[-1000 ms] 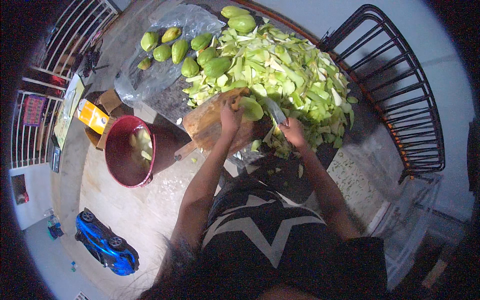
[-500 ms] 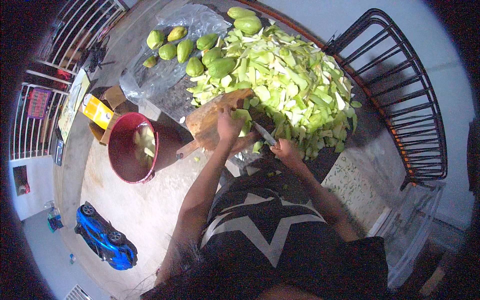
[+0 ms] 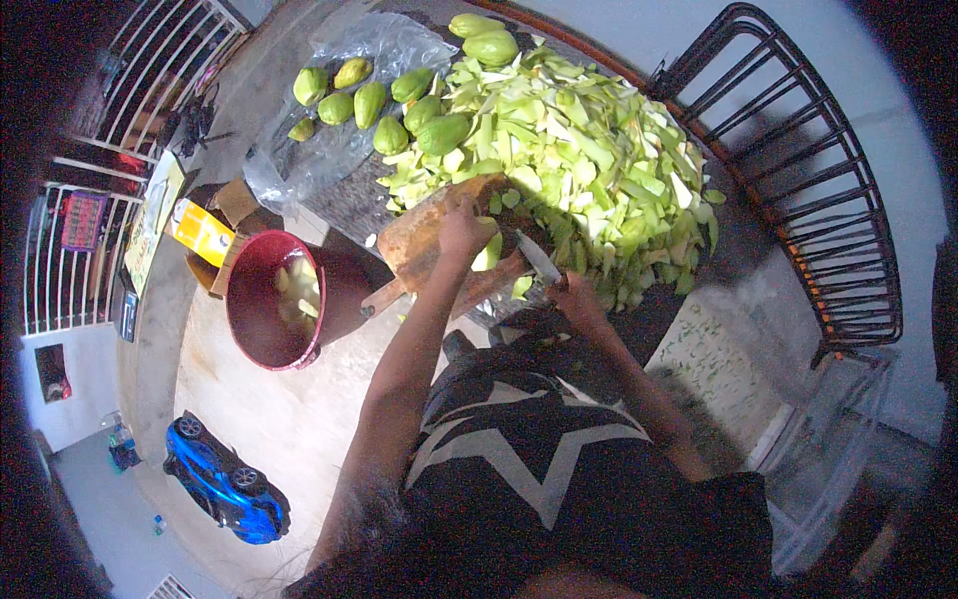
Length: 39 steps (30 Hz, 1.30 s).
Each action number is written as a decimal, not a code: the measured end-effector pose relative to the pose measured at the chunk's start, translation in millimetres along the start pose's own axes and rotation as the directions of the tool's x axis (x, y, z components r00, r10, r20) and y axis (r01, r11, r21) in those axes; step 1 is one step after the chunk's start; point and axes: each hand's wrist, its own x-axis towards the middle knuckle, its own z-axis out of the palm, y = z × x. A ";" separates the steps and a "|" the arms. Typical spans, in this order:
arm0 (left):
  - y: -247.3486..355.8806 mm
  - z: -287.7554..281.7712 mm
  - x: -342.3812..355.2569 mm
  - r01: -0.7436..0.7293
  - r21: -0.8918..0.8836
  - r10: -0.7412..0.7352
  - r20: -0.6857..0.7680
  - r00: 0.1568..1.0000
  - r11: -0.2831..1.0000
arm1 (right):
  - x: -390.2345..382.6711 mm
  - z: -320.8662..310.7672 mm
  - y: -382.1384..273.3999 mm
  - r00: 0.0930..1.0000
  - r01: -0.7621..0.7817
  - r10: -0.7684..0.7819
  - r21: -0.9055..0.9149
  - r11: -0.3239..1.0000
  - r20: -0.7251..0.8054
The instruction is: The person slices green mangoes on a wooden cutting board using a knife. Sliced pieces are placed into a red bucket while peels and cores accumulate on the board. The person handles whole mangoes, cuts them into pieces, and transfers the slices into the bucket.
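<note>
**Two hands at the cutting board, knife angled up and left**

Two of your hands meet over the wooden cutting board (image 3: pixel 424 240), which lies at the near edge of a big heap of pale green fruit slices (image 3: pixel 589 160). Your left hand (image 3: pixel 464 228) is curled down on a piece of green fruit (image 3: pixel 489 252) on the board, fingers closed over it and pinning it in place. Your right hand (image 3: pixel 577 298) is wrapped shut around the handle of a knife (image 3: pixel 537 257). The blade's long axis runs on a diagonal: the handle end sits lower right in your fist, and the tip points up and to the left, toward your left hand and the fruit. The view is small and bent here, so whether the edge is actually touching the fruit is hard to say; it looks just beside it.

Beyond the heap, whole green fruits (image 3: pixel 371 100) rest on a clear plastic sheet (image 3: pixel 329 150). To your left, a red bucket (image 3: pixel 261 329) with pale pieces inside stands on the floor, a yellow carton (image 3: pixel 203 230) just past it. A black metal rack (image 3: pixel 798 180) curves along your right, and a blue toy car (image 3: pixel 220 481) sits well apart, lower left.
</note>
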 end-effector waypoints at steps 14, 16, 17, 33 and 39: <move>-49.8 -21.6 -36.6 -0.005 -0.534 -0.035 -0.066 0.997 0.846 | 18.0 61.7 -42.8 0.982 -0.189 0.145 0.572 0.798 0.121; -56.8 -18.5 -33.9 -0.067 -0.548 0.032 -0.074 0.997 0.834 | 15.9 56.2 -54.9 0.978 -0.205 0.153 0.579 0.789 0.139; -57.5 -18.3 -33.6 -0.053 -0.524 0.022 -0.065 0.998 0.850 | 15.9 54.0 -61.2 0.976 -0.216 0.155 0.585 0.782 0.153; -54.6 -26.0 -29.7 -0.033 -0.471 0.014 -0.044 0.999 0.882 | 29.4 73.9 -74.9 0.987 0.077 -0.048 0.189 0.979 -0.151; -53.3 -29.1 -26.7 -0.023 -0.534 0.019 -0.013 1.000 0.845 | 36.5 68.2 -84.4 0.982 -0.188 0.189 0.100 0.977 -0.001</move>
